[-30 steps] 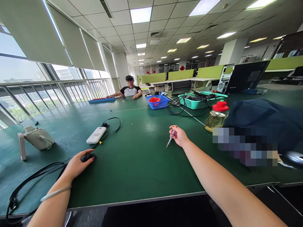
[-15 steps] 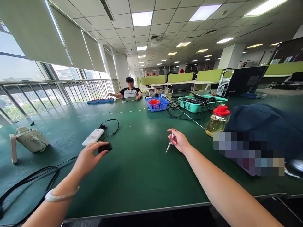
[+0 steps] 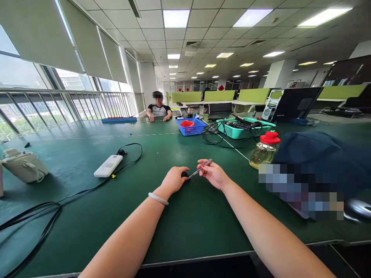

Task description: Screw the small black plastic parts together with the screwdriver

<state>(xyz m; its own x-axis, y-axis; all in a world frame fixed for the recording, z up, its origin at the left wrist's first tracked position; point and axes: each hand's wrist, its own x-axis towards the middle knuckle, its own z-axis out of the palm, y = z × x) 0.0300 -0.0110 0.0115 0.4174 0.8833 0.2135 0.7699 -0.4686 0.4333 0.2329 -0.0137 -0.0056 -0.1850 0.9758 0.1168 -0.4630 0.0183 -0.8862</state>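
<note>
Over the middle of the green table (image 3: 179, 216), my left hand (image 3: 173, 180) is closed on a small black block (image 3: 184, 175), mostly hidden by the fingers. My right hand (image 3: 215, 174) grips a screwdriver (image 3: 205, 165) by its clear purplish handle. The thin metal shaft points down and left, and its tip is at the black block; whether it touches cannot be made out. A white bracelet circles my left wrist.
To the left lie a white power strip (image 3: 108, 166), its black cord and a beige bag (image 3: 25, 166). Farther off are a blue basket (image 3: 191, 130) and a teal basket (image 3: 238, 132) with cables. A red-lidded bottle (image 3: 262, 152) and dark blue cloth (image 3: 313, 154) stand right. A person (image 3: 158, 110) sits opposite.
My left hand has carried the black block right, to the screwdriver's tip. The screwdriver has tilted flatter in my right hand. The person opposite has drawn their arms in.
</note>
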